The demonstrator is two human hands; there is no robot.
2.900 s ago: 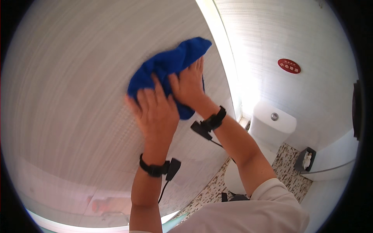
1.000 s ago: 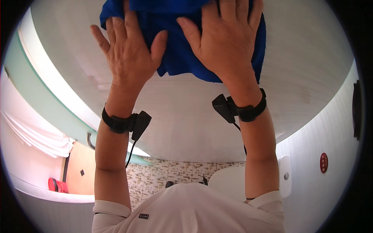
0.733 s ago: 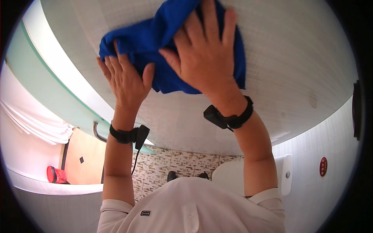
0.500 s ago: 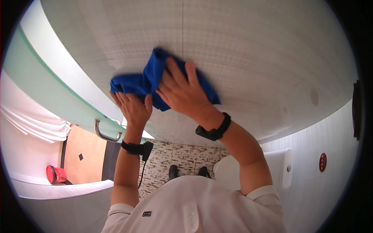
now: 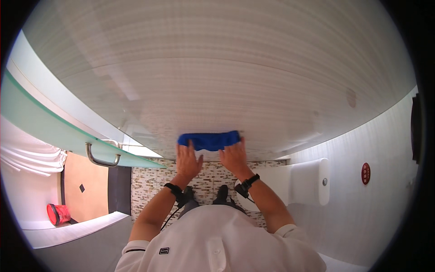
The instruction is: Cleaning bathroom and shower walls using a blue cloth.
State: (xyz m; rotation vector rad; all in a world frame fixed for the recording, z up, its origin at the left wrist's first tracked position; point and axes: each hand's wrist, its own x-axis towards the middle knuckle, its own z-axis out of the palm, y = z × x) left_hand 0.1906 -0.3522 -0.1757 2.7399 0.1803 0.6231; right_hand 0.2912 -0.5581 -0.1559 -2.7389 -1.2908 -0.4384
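Note:
A blue cloth (image 5: 208, 141) lies as a narrow strip across the low part of a pale, shiny wall panel (image 5: 217, 95) in front of me. My left hand (image 5: 188, 161) holds the cloth's left end, fingers pointing up onto it and thumb out to the side. At the right end, my right hand (image 5: 234, 156) holds it the same way. Both hands press the cloth to the panel, and some fingertips are hidden behind or blurred against it. A black band sits on each wrist.
On the left a greenish glass door (image 5: 54, 122) with a metal handle (image 5: 102, 156) stands ajar. Beyond it are a white curtain (image 5: 31, 149) and a red bucket (image 5: 58, 214). A white toilet (image 5: 310, 181) is close on my right, above patterned floor tiles (image 5: 149, 188).
Both hands have moved down the panel with the cloth, toward my body. The right hand has gone from the cloth's middle to its right end. The spread cloth is now a narrow strip.

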